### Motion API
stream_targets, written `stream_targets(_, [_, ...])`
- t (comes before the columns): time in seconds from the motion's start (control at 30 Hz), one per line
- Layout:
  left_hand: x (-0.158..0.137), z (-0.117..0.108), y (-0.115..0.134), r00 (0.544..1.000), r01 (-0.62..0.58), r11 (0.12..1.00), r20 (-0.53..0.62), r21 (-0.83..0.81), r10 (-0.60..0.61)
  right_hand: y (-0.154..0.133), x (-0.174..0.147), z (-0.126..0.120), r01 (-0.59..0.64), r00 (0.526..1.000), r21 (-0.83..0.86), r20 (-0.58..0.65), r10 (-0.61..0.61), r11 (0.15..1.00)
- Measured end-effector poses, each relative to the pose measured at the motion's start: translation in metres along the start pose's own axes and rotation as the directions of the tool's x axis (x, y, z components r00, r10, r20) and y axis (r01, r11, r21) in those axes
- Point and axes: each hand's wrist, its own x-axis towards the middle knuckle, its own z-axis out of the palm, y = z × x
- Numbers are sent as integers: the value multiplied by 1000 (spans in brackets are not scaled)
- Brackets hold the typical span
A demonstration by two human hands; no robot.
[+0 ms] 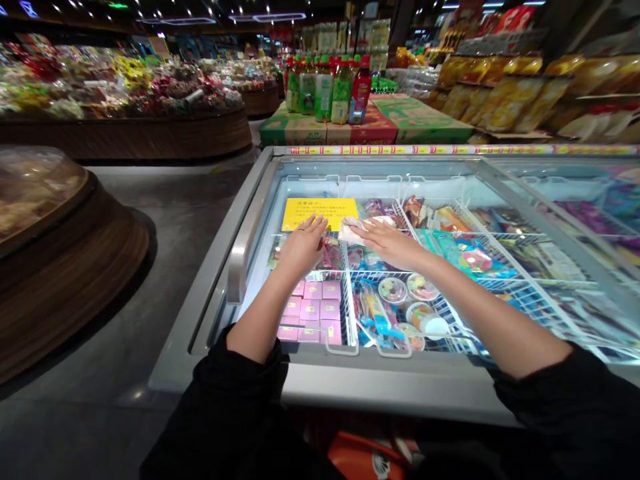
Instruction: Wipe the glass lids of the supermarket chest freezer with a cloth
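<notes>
Under my right hand (381,240) is a whitish cloth or tissue (352,230), pressed against the sliding glass lid (310,263) of a chest freezer. The fingers lie over the cloth, hiding part of it. My left hand (305,243) rests on or just above the glass with its fingers stretched out, holding nothing. Just beyond its fingertips is a yellow sign (320,208) with dark print. Below the glass, wire baskets (349,300) hold pink boxes (310,310), round tubs (393,290) and wrapped ice creams (375,310).
The lid's grey handle (243,257) stands up at the left. Behind the freezer are cartons (425,115) with bottles (324,90) on top. Bagged goods (500,100) are stacked at the back right. Round wooden displays (65,267) stand on the left, across a grey floor (165,200).
</notes>
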Motion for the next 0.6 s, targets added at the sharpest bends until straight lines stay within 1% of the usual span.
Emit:
stream_targets(0.07, [0, -1, 2, 1000, 13, 1000, -2, 2, -13, 9, 3, -2, -39, 999, -5, 1, 39, 999])
stream_targets(0.13, [0, -2, 5, 999, 35, 999, 3, 4, -35, 9, 19, -4, -128, 992, -26, -17, 128, 991])
stream_targets(0.2, [0, -4, 8, 998, 55, 998, 12, 11, -55, -1, 42, -4, -209, 977, -44, -43, 207, 977])
stream_targets(0.23, [0, -5, 9, 998, 63, 998, 14, 16, -63, -10, 53, -3, -226, 974, -47, -48, 224, 973])
stream_targets(0.27, [0, -6, 9, 998, 68, 997, 12, 21, -68, -19, 63, -3, -220, 975, -45, -47, 218, 975])
stream_targets(0.33, [0, -9, 7, 997, 77, 997, -11, 31, -77, -38, 75, 0, -168, 985, -35, -35, 167, 985])
stream_targets(0.43, [0, -15, 0, 993, 98, 995, -71, 36, -96, -55, 69, 5, -45, 999, -16, -31, 44, 999])
stream_targets(0.53, [-1, -18, -9, 989, 108, 993, -104, 38, -104, -49, 45, 9, 47, 998, 14, -30, -46, 999])
stream_targets(0.6, [-3, -19, -13, 990, 103, 994, -104, 42, -98, -39, 32, 9, 66, 997, 28, -28, -65, 997])
